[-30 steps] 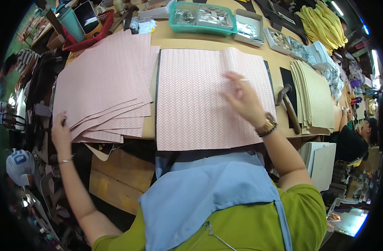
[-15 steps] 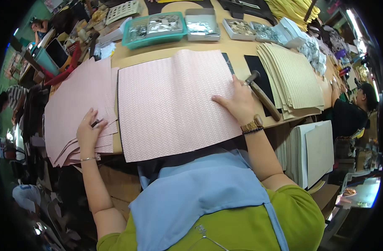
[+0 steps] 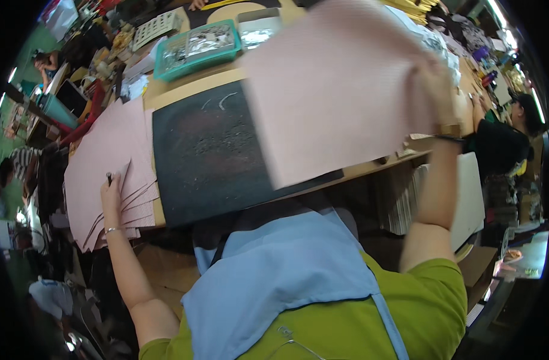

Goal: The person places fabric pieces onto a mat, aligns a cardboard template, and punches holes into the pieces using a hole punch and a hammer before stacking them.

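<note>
My right hand (image 3: pixel 433 90), blurred, grips the right edge of a lifted pale pink textured sheet (image 3: pixel 331 96), raised over the right part of the worktop. Under it a dark, scuffed mat (image 3: pixel 199 156) is exposed in the middle. My left hand (image 3: pixel 111 195) rests at the fanned stack of pink sheets (image 3: pixel 106 141) on the left, closed round a small dark tool (image 3: pixel 109 178), beside a curled corner of a sheet. The cream sheets and hammer on the right are mostly hidden behind the lifted sheet.
A teal tray (image 3: pixel 196 51) and a grey box (image 3: pixel 256 24) of small parts stand at the back. A red basket (image 3: pixel 91 105) is at back left. White boards (image 3: pixel 466 198) stand below the table's right. A co-worker (image 3: pixel 508 132) sits at right; others are at left.
My right hand has lifted the pink sheet up and rightward, baring the dark mat. My left hand has moved slightly left and down over the stack. The view has shifted.
</note>
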### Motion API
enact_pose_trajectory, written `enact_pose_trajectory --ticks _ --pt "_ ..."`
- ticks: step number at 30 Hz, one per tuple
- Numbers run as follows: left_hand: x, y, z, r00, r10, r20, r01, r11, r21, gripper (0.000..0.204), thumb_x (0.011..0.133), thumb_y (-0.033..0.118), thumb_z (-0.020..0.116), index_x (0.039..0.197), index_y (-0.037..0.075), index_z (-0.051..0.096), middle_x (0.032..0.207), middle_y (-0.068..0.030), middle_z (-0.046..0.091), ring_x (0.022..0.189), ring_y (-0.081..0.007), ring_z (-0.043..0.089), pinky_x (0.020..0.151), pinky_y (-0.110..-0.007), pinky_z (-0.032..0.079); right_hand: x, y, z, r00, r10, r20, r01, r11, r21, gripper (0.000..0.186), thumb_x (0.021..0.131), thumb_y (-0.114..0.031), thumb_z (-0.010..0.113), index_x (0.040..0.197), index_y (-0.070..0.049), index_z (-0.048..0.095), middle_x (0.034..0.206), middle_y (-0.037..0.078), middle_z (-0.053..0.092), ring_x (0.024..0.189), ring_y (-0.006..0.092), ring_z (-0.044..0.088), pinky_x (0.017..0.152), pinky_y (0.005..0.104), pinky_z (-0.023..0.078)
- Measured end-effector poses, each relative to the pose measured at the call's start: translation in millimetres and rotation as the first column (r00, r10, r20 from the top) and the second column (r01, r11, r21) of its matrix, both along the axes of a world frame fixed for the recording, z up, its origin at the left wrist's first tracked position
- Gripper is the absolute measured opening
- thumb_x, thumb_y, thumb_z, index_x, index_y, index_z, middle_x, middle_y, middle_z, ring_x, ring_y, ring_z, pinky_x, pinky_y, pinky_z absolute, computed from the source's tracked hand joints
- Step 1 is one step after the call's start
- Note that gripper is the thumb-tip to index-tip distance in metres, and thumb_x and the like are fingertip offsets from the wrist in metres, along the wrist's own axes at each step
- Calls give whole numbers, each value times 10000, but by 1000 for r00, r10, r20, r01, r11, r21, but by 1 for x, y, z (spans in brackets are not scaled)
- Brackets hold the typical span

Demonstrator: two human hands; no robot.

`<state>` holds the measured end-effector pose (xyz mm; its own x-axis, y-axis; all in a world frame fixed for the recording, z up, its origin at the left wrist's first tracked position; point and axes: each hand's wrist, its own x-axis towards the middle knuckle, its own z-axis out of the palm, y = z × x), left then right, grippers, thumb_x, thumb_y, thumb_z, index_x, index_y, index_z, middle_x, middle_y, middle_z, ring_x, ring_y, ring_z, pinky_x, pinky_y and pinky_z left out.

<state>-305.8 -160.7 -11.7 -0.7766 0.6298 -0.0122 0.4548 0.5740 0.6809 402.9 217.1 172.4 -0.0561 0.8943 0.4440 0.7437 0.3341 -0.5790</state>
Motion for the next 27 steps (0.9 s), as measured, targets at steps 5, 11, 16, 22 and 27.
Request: enact_pose_trajectory --ticks 5,11,16,22,27 --pt "89 52 42 961 -130 -243 224 882 415 325 1034 228 604 807 -4 598 726 53 444 684 -76 373 585 -279 329 142 28 32 549 -670 500 353 728 588 623 941 -399 666 1458 -104 478 1321 200 643 1175 416 624 984 465 504" --pt "303 107 78 809 -580 96 395 657 642 202 1031 125 600 1125 -6 720 843 14 653 766 -57 544 665 -254 470 15 -47 -106 966 250 67 -233 953 -194 371 1041 -339 600 1198 -12 678 980 77 719 866 140 646 790 300 523" --pt "409 129 43 463 -863 204 635 483 603 195 996 118 630 1136 23 728 1077 -148 746 959 -192 724 851 -310 566 -95 -134 -111 789 188 -585 -582 530 -616 498 1047 -337 588 1444 -52 493 841 7 634 678 41 588 539 185 446" --pt "416 125 34 299 -935 189 715 351 605 177 989 141 649 1116 60 743 1040 -102 734 920 -218 708 822 -316 556 -104 -136 -147 748 277 -603 -640 544 -543 724 883 -13 718 1514 -26 363 737 -71 484 647 6 439 586 171 381" --pt "371 127 51 399 -765 506 439 644 627 262 1020 209 588 1192 28 666 845 18 570 730 -83 520 679 -246 443 -99 -140 -135 827 281 -486 -544 615 -571 616 869 -51 748 1421 -41 474 729 -41 533 636 41 496 587 198 417"
